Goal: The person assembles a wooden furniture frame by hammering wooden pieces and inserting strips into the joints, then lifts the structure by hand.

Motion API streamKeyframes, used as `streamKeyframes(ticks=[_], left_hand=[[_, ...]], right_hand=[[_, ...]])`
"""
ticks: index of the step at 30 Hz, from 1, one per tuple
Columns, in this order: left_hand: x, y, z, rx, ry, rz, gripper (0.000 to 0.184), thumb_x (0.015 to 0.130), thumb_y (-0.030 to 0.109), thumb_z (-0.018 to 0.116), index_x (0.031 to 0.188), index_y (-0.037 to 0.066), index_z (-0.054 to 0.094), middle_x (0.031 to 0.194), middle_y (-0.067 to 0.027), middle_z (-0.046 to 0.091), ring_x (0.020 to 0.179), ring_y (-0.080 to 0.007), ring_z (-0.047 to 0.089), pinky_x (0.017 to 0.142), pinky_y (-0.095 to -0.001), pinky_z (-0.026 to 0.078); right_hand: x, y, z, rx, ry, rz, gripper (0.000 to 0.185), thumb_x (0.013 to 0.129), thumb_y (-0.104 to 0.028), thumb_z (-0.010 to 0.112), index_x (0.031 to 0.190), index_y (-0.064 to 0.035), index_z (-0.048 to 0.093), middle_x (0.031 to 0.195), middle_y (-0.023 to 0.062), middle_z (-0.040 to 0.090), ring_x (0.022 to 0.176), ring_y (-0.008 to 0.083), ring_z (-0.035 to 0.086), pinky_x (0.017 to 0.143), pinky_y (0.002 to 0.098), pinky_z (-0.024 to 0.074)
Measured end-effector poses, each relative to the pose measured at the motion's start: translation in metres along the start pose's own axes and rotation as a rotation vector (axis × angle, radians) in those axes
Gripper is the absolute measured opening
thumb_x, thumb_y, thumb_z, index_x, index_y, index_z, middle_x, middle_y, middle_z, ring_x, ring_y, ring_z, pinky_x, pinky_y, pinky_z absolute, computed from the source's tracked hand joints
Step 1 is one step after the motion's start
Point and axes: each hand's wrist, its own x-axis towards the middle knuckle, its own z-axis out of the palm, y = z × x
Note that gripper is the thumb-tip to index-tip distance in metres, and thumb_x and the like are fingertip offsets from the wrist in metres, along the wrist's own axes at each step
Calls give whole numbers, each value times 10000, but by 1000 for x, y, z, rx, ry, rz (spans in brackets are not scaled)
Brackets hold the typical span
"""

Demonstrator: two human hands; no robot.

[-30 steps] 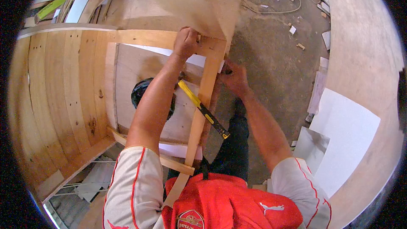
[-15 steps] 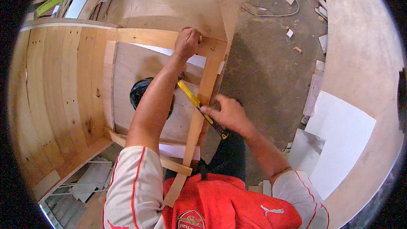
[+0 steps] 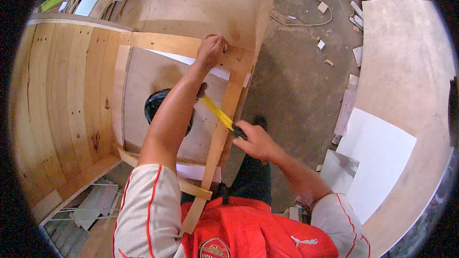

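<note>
At far left, one plank panel, its boards side by side, and moving right, one wooden frame with one black bundle inside it, partly covered by the forearm. Two hands at work here! The left hand is up at the frame's far corner, fingers curled closed; there may be something small pinched in them, but the blur makes it hard to say. Now the one hammer, yellow and black, over the frame's right-hand rail: its long axis runs on a diagonal, head up and left beside the left forearm, handle down and right. And there's the right hand, wrapped firmly round that handle's lower end! Farther right, one cord loops across the floor, then two sheets, one grey, one white, and finally one big plywood panel
</note>
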Motion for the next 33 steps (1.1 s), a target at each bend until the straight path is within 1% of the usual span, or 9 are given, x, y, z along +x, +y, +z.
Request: streamKeyframes(ticks=[1,4,7,10,13,16,25,28,33], left_hand=[[-1,9,-5,43,5,63,382,968,281,399,749,43,602,830,-147,679,825,-426,617,893,-469,454],[0,22,-14,69,-11,125,374,953,296,420,761,32,602,826,-157,675,834,-424,617,889,-461,456],[0,16,-9,-52,-44,38,398,959,318,418,765,25,606,808,-166,670,841,-424,618,890,-460,458],[-1,21,-9,-14,-6,76,435,986,327,386,767,29,615,795,-169,669,851,-421,621,893,-463,457],[4,15,-6,-3,-41,11,473,1015,350,357,785,36,626,800,-172,673,867,-420,625,900,-468,456],[1,17,-4,-10,-11,83,538,1037,401,318,804,42,644,808,-170,683,875,-419,630,909,-476,452],[2,39,-21,-25,-106,-10,630,1057,429,208,868,58,680,793,-119,708,825,-371,655,956,-486,429],[1,39,-24,-57,-140,19,613,1056,421,222,877,70,691,787,-97,712,805,-360,657,959,-480,428],[-4,12,1,81,24,221,566,1050,396,278,860,71,701,821,-78,720,797,-351,656,965,-480,425]], right_hand=[[-16,6,-3,46,33,-30,381,864,-238,668,1168,-34,562,819,209,653,784,393,674,678,428,515],[-55,24,-21,-145,187,21,504,883,-307,675,1319,-94,536,1132,277,641,1027,441,640,875,510,519],[-72,10,-44,-367,313,-10,451,878,-255,713,1254,-58,562,898,211,673,763,370,678,640,416,518],[-66,-21,-66,-430,378,134,480,900,-191,688,1340,-77,535,958,227,664,788,368,679,653,418,522],[-57,-33,-79,-523,518,-129,539,916,-118,659,1426,-116,483,971,234,648,787,355,672,667,420,517],[-44,-49,-88,-553,501,-138,583,918,-78,649,1462,-124,448,930,220,644,774,343,663,680,410,517],[-32,-40,-96,-752,517,-147,604,935,-168,625,1492,-230,397,786,151,581,646,358,616,566,464,513],[-29,-46,-96,-754,473,-21,605,925,-83,641,1480,-208,436,923,185,650,768,326,654,676,410,521],[-41,-70,-93,-696,597,-241,595,918,-93,651,1467,-201,450,962,178,664,790,327,673,670,406,528]])
